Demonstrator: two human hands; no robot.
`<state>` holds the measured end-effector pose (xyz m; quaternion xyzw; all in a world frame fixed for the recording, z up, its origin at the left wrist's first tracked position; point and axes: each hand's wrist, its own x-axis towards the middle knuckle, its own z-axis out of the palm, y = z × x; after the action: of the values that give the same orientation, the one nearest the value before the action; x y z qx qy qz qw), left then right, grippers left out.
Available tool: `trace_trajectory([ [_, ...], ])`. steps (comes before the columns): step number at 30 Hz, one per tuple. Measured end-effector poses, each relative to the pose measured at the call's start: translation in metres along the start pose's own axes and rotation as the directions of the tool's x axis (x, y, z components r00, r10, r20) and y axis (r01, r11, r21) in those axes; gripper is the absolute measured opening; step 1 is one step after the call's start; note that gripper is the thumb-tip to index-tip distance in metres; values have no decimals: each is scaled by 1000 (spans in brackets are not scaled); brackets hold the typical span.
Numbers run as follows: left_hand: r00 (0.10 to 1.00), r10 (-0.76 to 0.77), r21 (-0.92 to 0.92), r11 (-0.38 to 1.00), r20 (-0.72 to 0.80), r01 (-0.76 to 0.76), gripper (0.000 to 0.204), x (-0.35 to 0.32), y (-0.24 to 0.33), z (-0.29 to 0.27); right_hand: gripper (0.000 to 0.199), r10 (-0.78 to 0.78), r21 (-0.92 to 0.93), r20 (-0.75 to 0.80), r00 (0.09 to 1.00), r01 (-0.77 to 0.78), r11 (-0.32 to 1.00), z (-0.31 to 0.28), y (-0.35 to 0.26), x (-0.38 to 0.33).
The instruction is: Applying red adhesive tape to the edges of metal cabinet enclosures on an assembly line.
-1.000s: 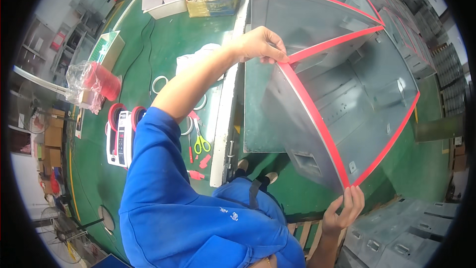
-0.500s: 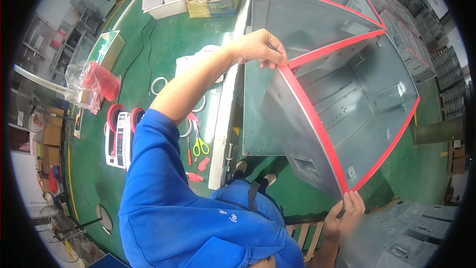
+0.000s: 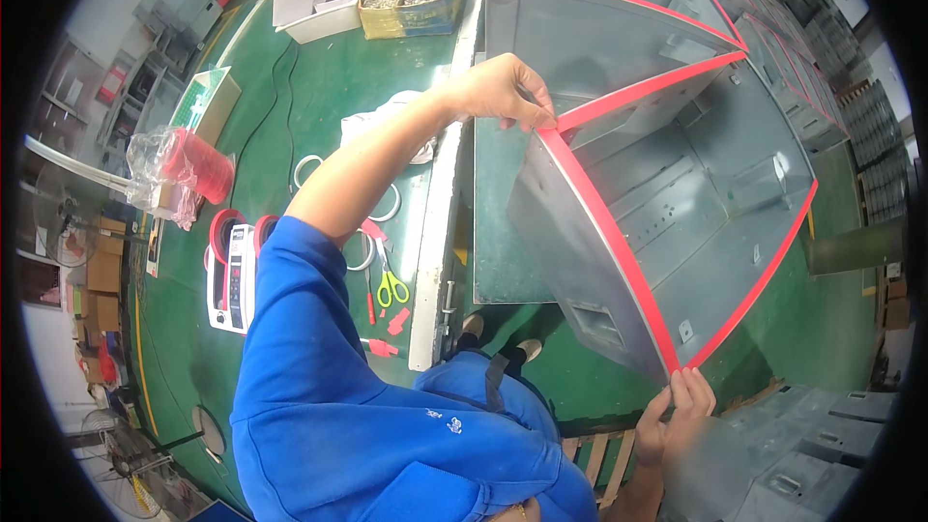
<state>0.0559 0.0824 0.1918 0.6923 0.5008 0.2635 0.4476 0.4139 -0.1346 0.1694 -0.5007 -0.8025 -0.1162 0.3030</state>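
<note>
Both your hands pinch the red strip [image 3: 604, 232]: left hand [image 3: 498, 89] unmoved at the far corner, right hand [image 3: 677, 411] now closer along the metal cabinet [image 3: 677, 184].

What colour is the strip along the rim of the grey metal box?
Red strip, clearest in the head view.

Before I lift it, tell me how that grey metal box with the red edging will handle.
The grey metal box looks like rigid sheet metal, likely stiff. It is large, open and hollow, so probably awkward rather than dense. Standing tilted on an edge, it may tip.
</note>
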Motion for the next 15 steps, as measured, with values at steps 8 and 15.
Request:
trace_trajectory([
  [8, 1000, 10, 56, 998, 15, -11, 13, -1, -2, -1, 24, 26, 40, 22, 999, -27, 999, -1, 1, -3],
  [15, 999, 31, 44, 999, 19, -32, 12, -2, -1, 0, 25, 18, 22, 31, 999, -19, 1000, -2, 1, -3],
])
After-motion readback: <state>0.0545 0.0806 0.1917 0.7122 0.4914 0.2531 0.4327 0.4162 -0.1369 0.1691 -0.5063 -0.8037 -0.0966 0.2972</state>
